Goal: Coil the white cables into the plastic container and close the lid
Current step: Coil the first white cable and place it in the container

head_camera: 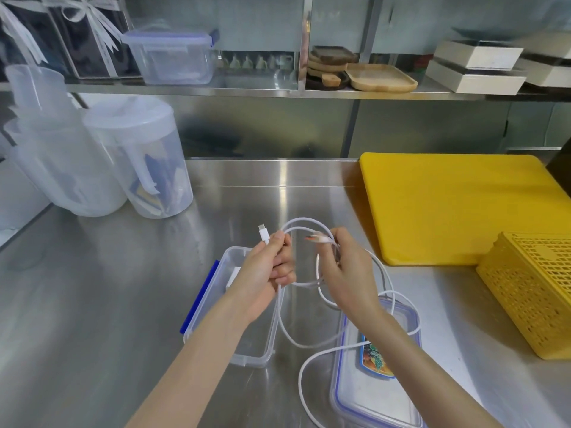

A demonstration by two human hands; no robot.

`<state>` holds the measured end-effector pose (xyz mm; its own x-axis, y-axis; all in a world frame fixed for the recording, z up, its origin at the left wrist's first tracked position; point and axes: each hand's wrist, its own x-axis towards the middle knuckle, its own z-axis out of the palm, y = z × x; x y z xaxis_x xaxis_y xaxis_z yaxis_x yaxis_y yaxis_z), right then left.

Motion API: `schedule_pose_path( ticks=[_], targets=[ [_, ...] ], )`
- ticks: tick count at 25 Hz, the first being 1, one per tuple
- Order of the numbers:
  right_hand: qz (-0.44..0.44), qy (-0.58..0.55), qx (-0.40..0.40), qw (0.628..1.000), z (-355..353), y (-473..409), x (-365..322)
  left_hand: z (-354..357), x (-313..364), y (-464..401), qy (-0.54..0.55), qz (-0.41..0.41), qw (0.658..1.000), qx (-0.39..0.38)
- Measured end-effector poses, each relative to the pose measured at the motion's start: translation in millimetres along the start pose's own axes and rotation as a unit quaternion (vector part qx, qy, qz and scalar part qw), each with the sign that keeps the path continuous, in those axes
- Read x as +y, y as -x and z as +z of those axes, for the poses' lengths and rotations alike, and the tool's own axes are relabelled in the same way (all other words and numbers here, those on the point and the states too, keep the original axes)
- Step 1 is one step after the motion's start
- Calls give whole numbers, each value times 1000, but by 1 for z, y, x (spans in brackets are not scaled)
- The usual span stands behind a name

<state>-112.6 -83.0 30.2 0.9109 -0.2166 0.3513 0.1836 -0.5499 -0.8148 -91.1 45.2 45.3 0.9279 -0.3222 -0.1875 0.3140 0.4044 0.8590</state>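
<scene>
Both hands hold one white cable (289, 332) above the steel counter. My left hand (268, 267) pinches it just below its white plug, which points up. My right hand (343, 270) grips gathered loops and the other plug end, with a loop arching between the hands. The rest of the cable hangs down and trails over the counter and over the lid (370, 393), which lies flat at the lower right. The open clear plastic container (262, 350) with a blue clip stands under my left forearm. Something white lies inside it, partly hidden.
Two translucent plastic jugs (136, 156) stand at the back left. A yellow cutting board (457, 208) lies at the right, with a yellow perforated basket (531, 298) nearer the edge. A shelf above holds another clear container (173, 55), wooden trays and boxes.
</scene>
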Motion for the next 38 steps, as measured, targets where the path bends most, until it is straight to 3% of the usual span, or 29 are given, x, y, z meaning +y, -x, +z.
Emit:
schedule_pose_path(
  ticks=[4, 7, 9, 12, 15, 17, 20, 25, 30, 34, 36, 38],
  targets=[
    [25, -120, 43, 992, -5, -9, -1, -13, 0, -6, -43, 11, 999, 20],
    [74, -319, 87, 941, -32, -31, -4, -36, -1, -10, -71, 1, 995, 71],
    [91, -351, 143, 921, -57, -45, -3, -52, -1, -9, -66, -16, 993, 95],
    [89, -138, 166, 972, -79, -60, 7, -67, -3, -8, -52, -37, 992, 107],
    [32, 89, 6, 995, -65, -55, 12, -61, -4, -9, -83, -22, 993, 76],
    [3, 133, -105, 986, -41, -41, 9, -52, -5, -9, -113, 0, 992, 57],
    [20, 126, -161, 979, -14, -20, 7, -43, -3, -9, -85, 27, 994, 56],
    [92, 50, -284, 953, -6, -8, 12, -42, 5, -9, 4, 47, 998, 48],
    [223, -194, -168, 940, -8, -15, 12, -41, 0, -6, 4, 35, 999, 17],
    [251, -407, -94, 873, -17, -22, 14, -38, -12, -3, 8, 14, 1000, -10],
    [264, -456, -89, 845, -23, -27, 14, -41, -15, -2, 20, 13, 1000, -9],
    [268, -424, -81, 861, -25, -29, 18, -47, -14, -1, 26, 18, 1000, 2]
  ],
)
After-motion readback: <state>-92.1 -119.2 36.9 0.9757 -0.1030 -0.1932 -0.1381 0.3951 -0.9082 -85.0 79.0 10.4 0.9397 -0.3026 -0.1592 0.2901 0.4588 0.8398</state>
